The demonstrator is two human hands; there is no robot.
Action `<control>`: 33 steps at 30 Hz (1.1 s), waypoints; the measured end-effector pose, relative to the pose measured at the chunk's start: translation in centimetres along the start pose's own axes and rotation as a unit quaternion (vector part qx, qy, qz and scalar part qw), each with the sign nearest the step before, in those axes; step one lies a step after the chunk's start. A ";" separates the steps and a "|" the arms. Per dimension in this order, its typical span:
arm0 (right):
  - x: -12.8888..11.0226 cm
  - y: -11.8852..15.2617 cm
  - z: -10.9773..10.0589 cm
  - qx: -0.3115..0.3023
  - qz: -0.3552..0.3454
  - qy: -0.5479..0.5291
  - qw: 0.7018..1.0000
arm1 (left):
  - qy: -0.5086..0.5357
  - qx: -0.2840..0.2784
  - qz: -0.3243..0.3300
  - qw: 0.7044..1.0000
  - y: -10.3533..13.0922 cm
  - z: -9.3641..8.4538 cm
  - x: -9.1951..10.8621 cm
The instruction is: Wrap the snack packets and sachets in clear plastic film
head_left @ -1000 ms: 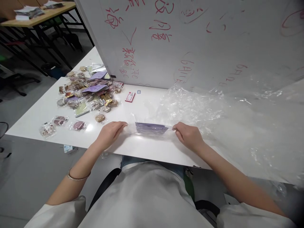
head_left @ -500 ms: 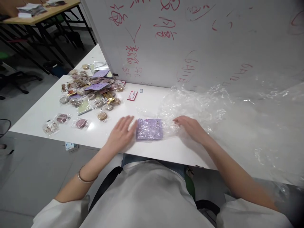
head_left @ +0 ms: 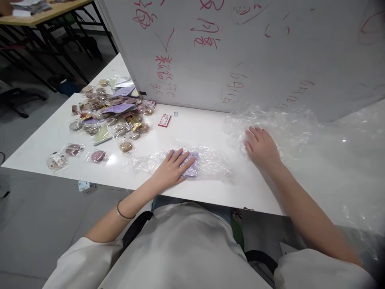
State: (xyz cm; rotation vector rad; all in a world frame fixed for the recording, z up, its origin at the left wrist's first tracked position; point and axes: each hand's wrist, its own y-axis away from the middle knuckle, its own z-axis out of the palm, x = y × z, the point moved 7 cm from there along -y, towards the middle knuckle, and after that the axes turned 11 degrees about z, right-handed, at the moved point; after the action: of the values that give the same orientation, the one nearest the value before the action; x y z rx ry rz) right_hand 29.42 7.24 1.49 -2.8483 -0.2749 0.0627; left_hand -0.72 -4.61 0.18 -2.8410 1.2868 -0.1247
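Lying flat near the front edge of the table (head_left: 204,194), in front of the wearer's body: a purple packet (head_left: 192,170), with clear wrap (head_left: 214,162) spreading crinkled to both sides. Laid palm down over its left part, fingers straight and apart: the left hand (head_left: 171,170), hiding much of the packet. Hard to tell, through the glare, whether wrapped all round.

To the right, well apart from the packet, resting on a broad sheet of film (head_left: 319,168): the right hand (head_left: 263,148), unclenched, fingers loosely spread. Covered by that film: most of the table's right end.

Closing off the back of the table, upright and scrawled in red: a board (head_left: 270,60). Just before it, a red-edged box (head_left: 164,120), with a small blue-edged tag (head_left: 176,114) near. Crowding the far left, a heap (head_left: 108,114) of bagged goods and purple packs. Between heap and left hand, a tan cookie (head_left: 125,146) in its bag; farther left, a pink cookie (head_left: 98,155) and two more bags (head_left: 64,156).

Beyond, a wooden desk (head_left: 45,16) and a blue bin (head_left: 67,86).
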 end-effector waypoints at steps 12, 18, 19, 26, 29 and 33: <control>-10.7 9.8 -0.6 -0.258 0.224 -0.553 0.760 | 0.005 0.106 -0.069 0.992 -1.0 -0.4 3.2; -13.9 8.6 -1.3 -0.028 0.264 -0.585 0.766 | 0.044 0.109 -0.075 0.990 -1.2 0.3 5.0; -15.0 8.3 -1.8 -0.012 0.218 -0.561 0.799 | 0.057 0.114 -0.061 0.990 -1.2 0.3 5.1; -21.3 7.9 -1.6 -0.105 -0.056 -0.356 0.927 | 0.156 0.244 0.029 0.957 1.8 -1.8 4.2; -21.5 8.2 -1.4 -0.131 -0.081 -0.284 0.946 | 0.190 0.288 -0.034 0.938 5.1 -3.0 3.3; -21.2 8.6 -0.3 -0.131 -0.065 -0.240 0.960 | 0.419 0.229 -0.244 0.844 8.7 -1.6 1.3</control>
State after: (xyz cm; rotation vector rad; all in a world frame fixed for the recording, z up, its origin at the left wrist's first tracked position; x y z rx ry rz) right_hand 10.15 -5.05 -0.29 -3.0260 -0.6091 0.7480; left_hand -6.52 -11.34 1.37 -2.6126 0.3736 -1.5734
